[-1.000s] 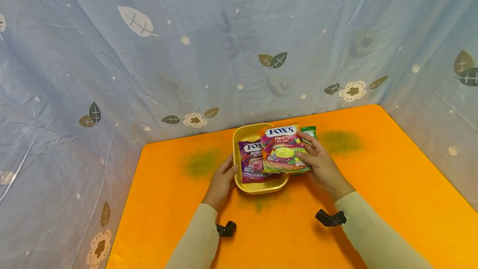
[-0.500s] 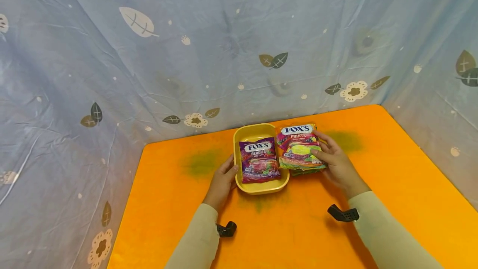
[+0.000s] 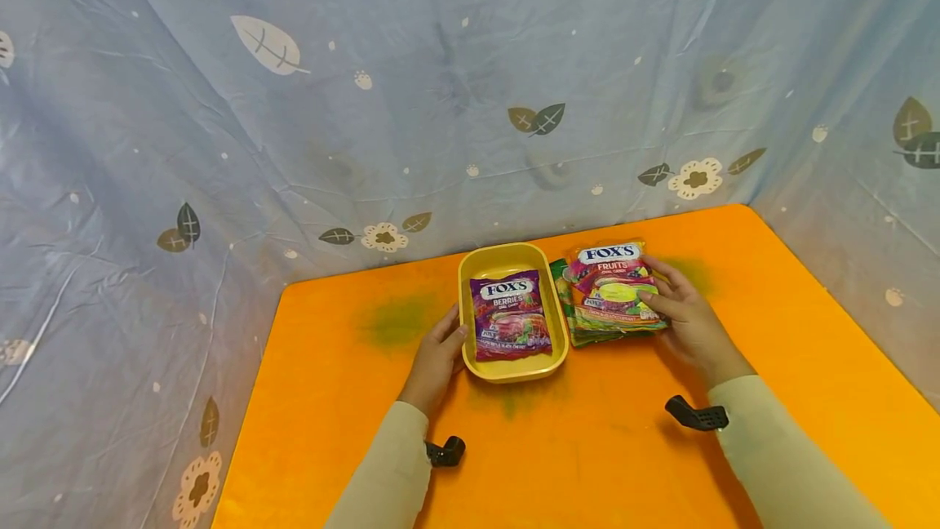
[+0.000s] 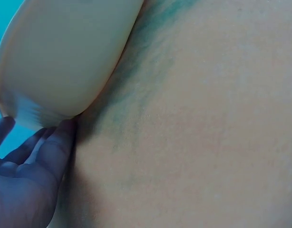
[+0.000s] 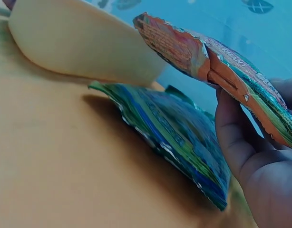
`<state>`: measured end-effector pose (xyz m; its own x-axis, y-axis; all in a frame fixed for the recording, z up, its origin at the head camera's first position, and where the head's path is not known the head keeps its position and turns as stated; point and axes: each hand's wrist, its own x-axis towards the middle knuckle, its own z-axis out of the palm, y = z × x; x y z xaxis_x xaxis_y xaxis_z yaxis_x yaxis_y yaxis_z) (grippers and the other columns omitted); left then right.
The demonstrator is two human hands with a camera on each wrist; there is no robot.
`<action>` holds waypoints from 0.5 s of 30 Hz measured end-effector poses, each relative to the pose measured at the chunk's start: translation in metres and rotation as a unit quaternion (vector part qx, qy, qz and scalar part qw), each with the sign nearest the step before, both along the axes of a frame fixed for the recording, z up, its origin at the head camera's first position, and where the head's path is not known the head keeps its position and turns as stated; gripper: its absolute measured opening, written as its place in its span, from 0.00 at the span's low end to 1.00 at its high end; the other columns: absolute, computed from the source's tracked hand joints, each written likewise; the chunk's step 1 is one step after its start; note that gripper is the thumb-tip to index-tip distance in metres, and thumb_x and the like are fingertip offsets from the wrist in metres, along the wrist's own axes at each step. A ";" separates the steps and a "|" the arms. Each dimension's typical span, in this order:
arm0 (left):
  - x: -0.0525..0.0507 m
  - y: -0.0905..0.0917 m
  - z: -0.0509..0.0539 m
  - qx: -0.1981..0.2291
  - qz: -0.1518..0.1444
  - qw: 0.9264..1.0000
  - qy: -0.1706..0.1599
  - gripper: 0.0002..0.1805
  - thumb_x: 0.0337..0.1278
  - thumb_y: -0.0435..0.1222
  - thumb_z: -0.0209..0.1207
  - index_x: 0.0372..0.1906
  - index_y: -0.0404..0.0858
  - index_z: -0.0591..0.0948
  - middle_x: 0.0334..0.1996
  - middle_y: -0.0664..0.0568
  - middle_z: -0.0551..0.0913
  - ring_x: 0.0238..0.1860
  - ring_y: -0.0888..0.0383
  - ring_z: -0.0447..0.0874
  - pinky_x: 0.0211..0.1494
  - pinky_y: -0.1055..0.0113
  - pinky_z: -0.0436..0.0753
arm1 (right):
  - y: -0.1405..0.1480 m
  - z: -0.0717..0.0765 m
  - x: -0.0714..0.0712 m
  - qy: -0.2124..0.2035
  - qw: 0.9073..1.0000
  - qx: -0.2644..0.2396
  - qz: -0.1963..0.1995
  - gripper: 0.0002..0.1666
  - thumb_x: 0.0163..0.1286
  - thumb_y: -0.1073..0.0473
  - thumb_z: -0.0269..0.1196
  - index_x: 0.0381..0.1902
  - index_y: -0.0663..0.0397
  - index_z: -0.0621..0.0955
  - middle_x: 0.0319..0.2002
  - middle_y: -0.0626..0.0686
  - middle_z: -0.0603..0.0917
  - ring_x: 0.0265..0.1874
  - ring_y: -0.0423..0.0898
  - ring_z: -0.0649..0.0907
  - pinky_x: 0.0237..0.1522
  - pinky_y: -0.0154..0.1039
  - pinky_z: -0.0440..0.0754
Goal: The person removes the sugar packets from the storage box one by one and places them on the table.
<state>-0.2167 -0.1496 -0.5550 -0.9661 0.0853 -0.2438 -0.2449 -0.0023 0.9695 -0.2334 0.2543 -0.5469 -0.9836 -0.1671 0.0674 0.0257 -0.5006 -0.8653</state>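
Observation:
A yellow tray (image 3: pixel 514 372) holds a purple Fox's Berries packet (image 3: pixel 510 317) lying flat inside. At the tray's left wall, my left hand (image 3: pixel 433 357) grips the side, fingers outside; the left wrist view shows its fingertips at the tray's outer wall (image 4: pixel 65 57). My right hand (image 3: pixel 690 317) pinches the right side of a Fox's Fruits packet (image 3: pixel 613 288), raised above a green packet (image 3: pixel 562 288) that rests on the table right of the tray. In the right wrist view, the fruits packet (image 5: pixel 222 76) is tilted over the green packet (image 5: pixel 165 133).
The orange table (image 3: pixel 543 464) spreads around the tray, with green stains on its cloth. A blue curtain (image 3: pixel 441 104) with printed leaves and flowers hangs behind the table and along both sides.
My right hand has carried the fruits packet rightward from above the tray to over the green packet, uncovering the whole berries packet. My left hand has stayed at the tray.

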 end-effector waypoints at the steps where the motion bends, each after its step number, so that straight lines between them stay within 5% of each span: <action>1: 0.000 0.000 0.000 0.000 0.001 1.000 0.000 0.33 0.87 0.45 0.55 0.88 0.51 0.64 0.84 0.47 0.64 0.72 0.44 0.78 0.68 0.52 0.81 | 0.002 -0.001 0.000 -0.001 1.000 0.000 0.001 0.36 0.87 0.72 0.53 0.86 0.47 0.64 0.70 0.50 0.74 0.57 0.46 0.85 0.54 0.42 0.89; 15: -0.001 0.001 -0.001 0.003 0.001 1.000 0.001 0.32 0.88 0.44 0.55 0.87 0.52 0.64 0.84 0.48 0.62 0.72 0.44 0.77 0.68 0.52 0.81 | 0.035 -0.002 0.000 -0.023 1.000 0.002 -0.004 0.35 0.86 0.72 0.53 0.84 0.44 0.67 0.67 0.46 0.77 0.55 0.44 0.87 0.54 0.40 0.89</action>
<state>-0.2176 -0.1491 -0.5559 -0.9669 0.0855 -0.2406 -0.2421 -0.0083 0.9702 -0.2337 0.2893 -0.5492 -0.9870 -0.1590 0.0215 0.0612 -0.4975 -0.8653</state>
